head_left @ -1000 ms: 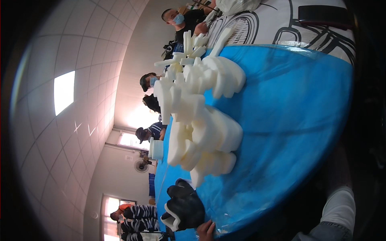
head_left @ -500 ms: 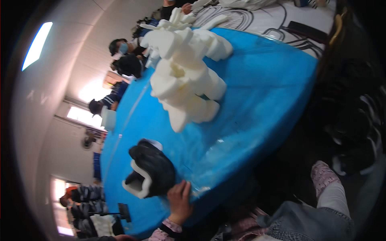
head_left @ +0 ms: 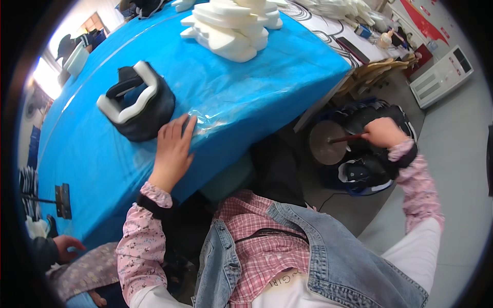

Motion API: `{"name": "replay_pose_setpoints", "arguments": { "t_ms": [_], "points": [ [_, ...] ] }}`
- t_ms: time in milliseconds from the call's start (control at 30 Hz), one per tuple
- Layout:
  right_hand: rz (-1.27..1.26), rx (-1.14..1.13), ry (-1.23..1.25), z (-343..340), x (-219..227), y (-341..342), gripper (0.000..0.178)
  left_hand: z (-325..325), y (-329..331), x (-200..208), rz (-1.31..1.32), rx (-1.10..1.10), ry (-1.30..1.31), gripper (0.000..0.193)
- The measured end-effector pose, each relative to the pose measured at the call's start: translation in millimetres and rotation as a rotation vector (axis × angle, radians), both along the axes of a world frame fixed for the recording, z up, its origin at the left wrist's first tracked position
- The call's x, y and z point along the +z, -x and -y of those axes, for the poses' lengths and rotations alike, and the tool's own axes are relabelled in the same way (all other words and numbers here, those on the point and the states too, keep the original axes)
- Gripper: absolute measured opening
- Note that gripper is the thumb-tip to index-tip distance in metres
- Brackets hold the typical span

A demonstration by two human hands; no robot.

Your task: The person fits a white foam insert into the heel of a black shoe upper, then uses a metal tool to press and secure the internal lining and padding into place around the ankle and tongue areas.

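Observation:
On the blue-covered table (head_left: 215, 92) stands a curved black piece with a thick white foam edge (head_left: 137, 110), its hollow side facing away from me. My left hand (head_left: 172, 149) lies at the near table edge beside it, fingers stretched out and holding nothing. Its fingertips are close to the black side; whether they touch it I cannot tell. Off to the right and below table height, my right hand (head_left: 384, 132) is closed round a reddish-brown stick handle (head_left: 351, 138). The handle's far end meets a round grey-brown vessel top (head_left: 323, 149); what is at its tip is hidden.
White foam pieces (head_left: 226, 36) are piled at the table's far side. A bin of black pieces (head_left: 367, 172) stands around the round vessel. At lower left is another person's hand (head_left: 67, 247), near a black metal bracket (head_left: 62, 201). A white floor-standing unit (head_left: 441, 77) stands far right.
The view has swung downward and to the right. My right hand with the stick handle now shows, along with the round vessel. My left hand remains beside the black piece at the table edge.

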State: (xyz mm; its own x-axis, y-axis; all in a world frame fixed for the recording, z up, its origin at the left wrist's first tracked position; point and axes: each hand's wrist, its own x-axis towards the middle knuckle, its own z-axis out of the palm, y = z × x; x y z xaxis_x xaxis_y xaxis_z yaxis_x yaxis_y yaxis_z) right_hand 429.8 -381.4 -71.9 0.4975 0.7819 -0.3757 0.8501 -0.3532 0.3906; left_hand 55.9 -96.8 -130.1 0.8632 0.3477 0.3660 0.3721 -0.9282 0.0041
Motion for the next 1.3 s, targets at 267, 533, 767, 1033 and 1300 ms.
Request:
{"name": "replay_pose_setpoints", "arguments": {
  "t_ms": [267, 533, 767, 1033, 1300],
  "points": [
    [0.105, 0.256, -0.103, -37, 171, 137, 0.015, 70, 1, -92, -0.014, -0.262, 0.201, 0.035],
    [-0.241, 0.562, 0.06, -114, 73, 187, 0.018, -41, 31, -220, 0.251, 0.271, 0.302, 0.037],
    [-0.247, 0.758, 0.096, -191, -35, 242, 0.025, -55, 97, -230, 0.202, 0.285, 0.442, 0.033],
    [-0.194, 0.839, 0.061, -234, -76, 278, 0.025, -4, 116, -241, 0.081, 0.436, 0.697, 0.056],
    [-0.174, 0.69, -0.138, -230, -68, 264, 0.02, -3, 118, -258, 0.093, 0.378, 0.739, 0.056]
  ]
}}
